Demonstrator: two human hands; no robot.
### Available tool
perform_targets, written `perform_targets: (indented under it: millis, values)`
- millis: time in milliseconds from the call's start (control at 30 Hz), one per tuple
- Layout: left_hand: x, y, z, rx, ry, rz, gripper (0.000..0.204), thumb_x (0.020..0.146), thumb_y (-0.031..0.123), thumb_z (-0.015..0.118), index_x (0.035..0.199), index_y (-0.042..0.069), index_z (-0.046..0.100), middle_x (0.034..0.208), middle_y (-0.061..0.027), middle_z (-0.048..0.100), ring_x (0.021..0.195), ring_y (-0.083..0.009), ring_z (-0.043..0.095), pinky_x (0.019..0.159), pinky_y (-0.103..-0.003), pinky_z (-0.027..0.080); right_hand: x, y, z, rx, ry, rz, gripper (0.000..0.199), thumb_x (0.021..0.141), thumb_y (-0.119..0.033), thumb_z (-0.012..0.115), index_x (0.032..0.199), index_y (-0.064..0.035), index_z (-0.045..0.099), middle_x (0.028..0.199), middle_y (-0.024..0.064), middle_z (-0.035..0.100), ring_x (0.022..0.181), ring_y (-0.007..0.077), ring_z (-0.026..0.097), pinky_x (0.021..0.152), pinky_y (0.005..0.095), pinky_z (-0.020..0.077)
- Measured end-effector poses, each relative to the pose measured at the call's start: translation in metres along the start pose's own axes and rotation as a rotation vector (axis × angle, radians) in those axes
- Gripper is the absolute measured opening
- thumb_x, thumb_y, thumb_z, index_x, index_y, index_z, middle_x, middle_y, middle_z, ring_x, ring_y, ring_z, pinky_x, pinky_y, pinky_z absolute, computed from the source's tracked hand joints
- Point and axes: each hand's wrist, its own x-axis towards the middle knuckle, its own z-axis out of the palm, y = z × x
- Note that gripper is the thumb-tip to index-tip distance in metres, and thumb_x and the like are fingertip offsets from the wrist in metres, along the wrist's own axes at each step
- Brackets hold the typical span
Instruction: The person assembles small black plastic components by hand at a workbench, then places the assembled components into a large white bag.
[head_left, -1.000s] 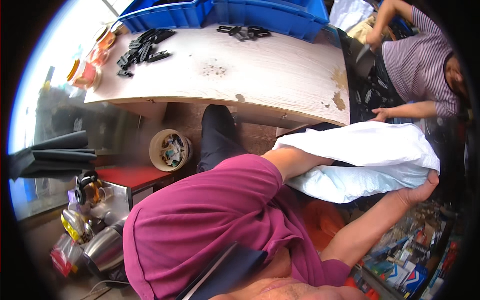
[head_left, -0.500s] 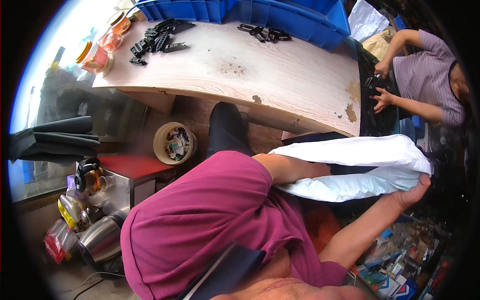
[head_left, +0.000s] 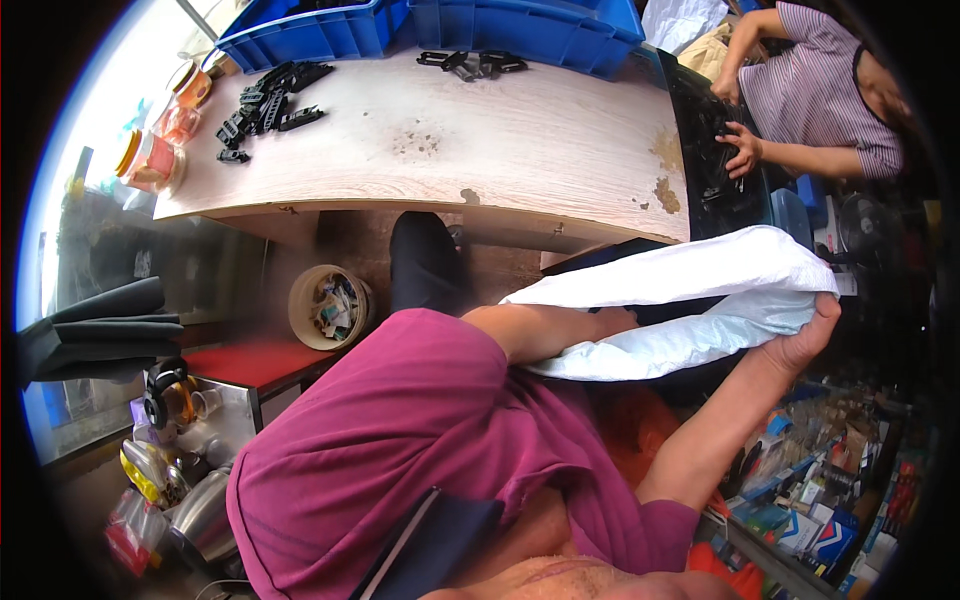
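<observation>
A white woven sack (head_left: 690,277) lies to my right with its mouth held wide. My right hand (head_left: 808,332) is closed around the sack's rim at the far right. Inside the mouth is my left hand (head_left: 617,320), its forearm crossing the near edge of the opening. Its fingers are mostly hidden in the dark interior, and what they touch does not show.
Black plastic parts (head_left: 265,105) lie on the wooden table (head_left: 400,180), near blue crates (head_left: 530,35) and lidded jars (head_left: 150,160). A waste bucket (head_left: 300,305) stands below. At the upper right, a co-worker's hand (head_left: 740,150) is over black parts. Goods fill a lower-right case.
The whole view has shifted, carrying the table and sack leftward and up in the picture. More of my left hand shows inside the sack's mouth. My right hand keeps its hold on the rim.
</observation>
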Motion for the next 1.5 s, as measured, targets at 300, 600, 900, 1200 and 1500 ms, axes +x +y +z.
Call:
perform_targets:
  millis: [300,600,900,1200,1500]
  values:
    - [-0.01,-0.017,-0.006,-0.139,-0.051,0.08,0.042,0.081,0.034,0.067,0.112,0.007,0.061,0.106,-0.0208,0.066,0.103,-0.0367,0.063,0.087,-0.042,0.049,-0.008,-0.004,0.009,-0.037,0.058,-0.018,0.051,0.08,-0.035,0.055,0.116,0.0006,0.062,0.113,0.0142,0.065,0.108,0.0286,0.06,0.097,0.0416,0.0451]
    - [0.021,-0.057,-0.023,-0.31,-0.138,0.131,0.043,0.082,0.036,0.067,0.113,0.008,0.06,0.106,-0.0208,0.066,0.103,-0.0369,0.063,0.087,-0.042,0.049,-0.004,-0.017,0.02,-0.043,0.041,-0.022,0.052,0.08,-0.029,0.053,0.119,0.0049,0.058,0.113,0.0161,0.064,0.107,0.0285,0.061,0.097,0.0402,0.0445]
    - [-0.01,-0.012,-0.113,-0.591,-0.294,0.034,0.041,0.082,0.02,0.067,0.118,0.005,0.055,0.081,-0.0073,0.06,0.062,-0.0112,0.055,0.056,-0.026,0.043,0.005,-0.023,0.002,-0.045,0.161,-0.103,0.05,0.082,-0.028,0.052,0.118,0.0066,0.059,0.111,0.0158,0.065,0.105,0.0278,0.062,0.096,0.0393,0.0455]
    - [-0.04,0.0,-0.175,-1.281,-0.35,-0.07,0.034,0.083,0.003,0.063,0.116,0.009,0.056,0.075,-0.0023,0.058,0.048,-0.0085,0.048,0.044,-0.02,0.039,0.013,-0.023,-0.025,-0.018,0.155,-0.079,0.049,0.083,-0.028,0.053,0.117,0.0058,0.059,0.11,0.0151,0.065,0.104,0.0264,0.062,0.094,0.0378,0.0459]
    - [-0.013,-0.059,-0.252,-1.118,0.187,0.019,0.028,0.086,0.009,0.062,0.114,0.008,0.057,0.074,-0.0027,0.057,0.043,-0.0043,0.044,0.032,-0.015,0.03,0.012,-0.018,-0.059,-0.022,0.129,-0.028,0.051,0.085,-0.032,0.049,0.118,0.006,0.059,0.115,0.0172,0.064,0.11,0.0298,0.06,0.098,0.0406,0.0436]
